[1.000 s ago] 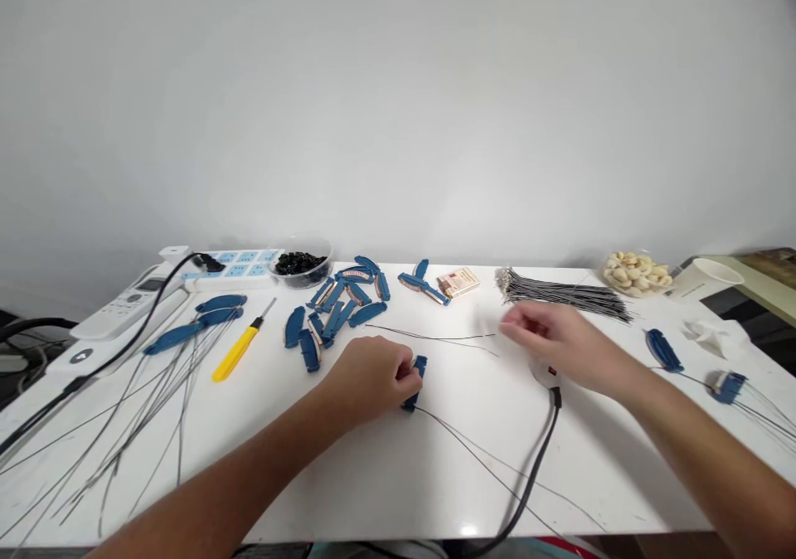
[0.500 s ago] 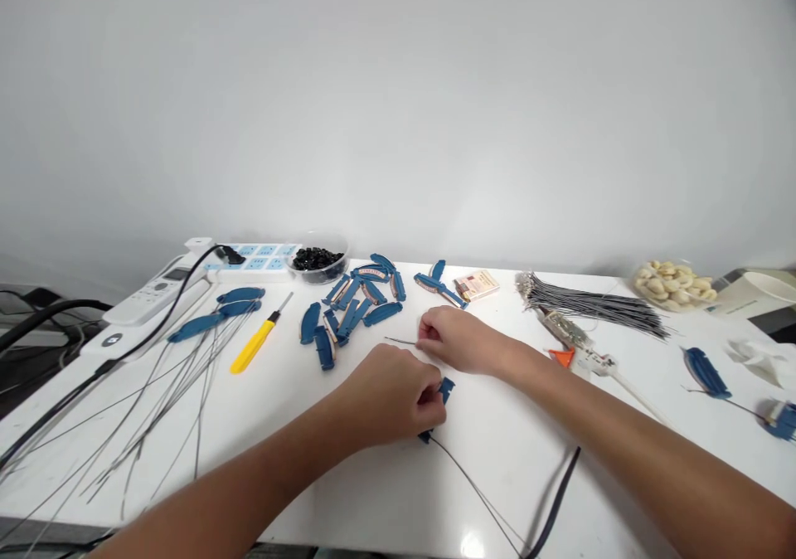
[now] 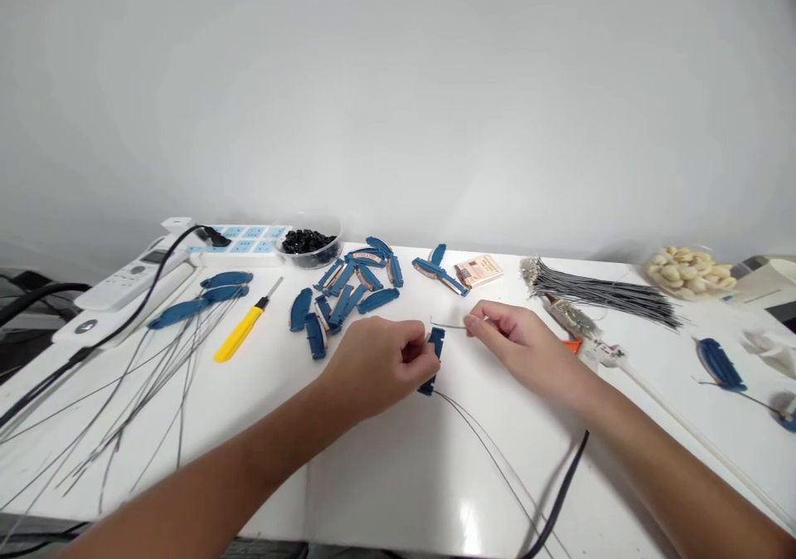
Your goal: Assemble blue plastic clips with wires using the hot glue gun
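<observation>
My left hand (image 3: 386, 365) is closed, thumb and forefinger pinching a small blue plastic piece (image 3: 434, 362) held over the white table. A thin dark wire (image 3: 482, 441) runs from the lower end of that piece toward the table's front edge. To its right, my right hand (image 3: 507, 337) pinches the end of a thin grey wire (image 3: 448, 325). The wire's free tip points left, close above the blue piece. Whether the tip touches the piece I cannot tell.
Behind my hands lie several blue pieces (image 3: 378, 300) and a small printed box (image 3: 478, 271). A yellow screwdriver (image 3: 240, 333), a power strip (image 3: 249, 244) and a bowl of black parts (image 3: 309, 245) are left. Rightward lie a wire bundle (image 3: 603, 289) and a soldering iron (image 3: 613, 355).
My right hand has moved right, away from my left hand, still pinching the wire. The blue piece in my left hand now shows more. The whole view has shifted slightly.
</observation>
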The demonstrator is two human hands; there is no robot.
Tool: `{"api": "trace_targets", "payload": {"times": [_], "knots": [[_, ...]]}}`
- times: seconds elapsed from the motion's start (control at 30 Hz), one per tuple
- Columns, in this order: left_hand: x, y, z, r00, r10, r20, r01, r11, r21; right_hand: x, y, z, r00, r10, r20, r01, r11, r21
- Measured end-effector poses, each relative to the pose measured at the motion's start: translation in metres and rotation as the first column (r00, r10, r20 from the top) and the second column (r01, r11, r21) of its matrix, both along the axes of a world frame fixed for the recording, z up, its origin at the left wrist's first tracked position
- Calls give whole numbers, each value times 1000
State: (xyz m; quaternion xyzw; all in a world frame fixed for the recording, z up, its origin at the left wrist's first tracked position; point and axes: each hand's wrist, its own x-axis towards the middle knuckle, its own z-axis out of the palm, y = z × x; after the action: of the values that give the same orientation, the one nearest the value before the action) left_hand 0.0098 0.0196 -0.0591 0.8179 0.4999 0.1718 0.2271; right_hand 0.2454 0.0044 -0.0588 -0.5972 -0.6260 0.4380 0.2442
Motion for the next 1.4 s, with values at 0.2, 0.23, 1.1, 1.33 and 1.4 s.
{"api": "trace_targets", "payload": {"times": [0.2,0.23,1.1,1.33,1.4], "knots": [[-1,0,4,971,105,213,-60,976,-211,7,-14,-4,969,-129,-211,136,991,19],[0,0,4,957,130,258,-59,963,-263,7,-15,-5,957,-149,-249,157,987,13],[5,1,1,547,427,720,401,620,-674,-7,-37,-8,938,-99,-332,182,956,229],[4,0,2,508,444,738,451,592,-668,-11,-43,-11,977,-40,-208,129,892,433],[4,0,2,505,434,746,474,583,-660,-11,-43,-11,981,-24,-191,110,884,455]]}}
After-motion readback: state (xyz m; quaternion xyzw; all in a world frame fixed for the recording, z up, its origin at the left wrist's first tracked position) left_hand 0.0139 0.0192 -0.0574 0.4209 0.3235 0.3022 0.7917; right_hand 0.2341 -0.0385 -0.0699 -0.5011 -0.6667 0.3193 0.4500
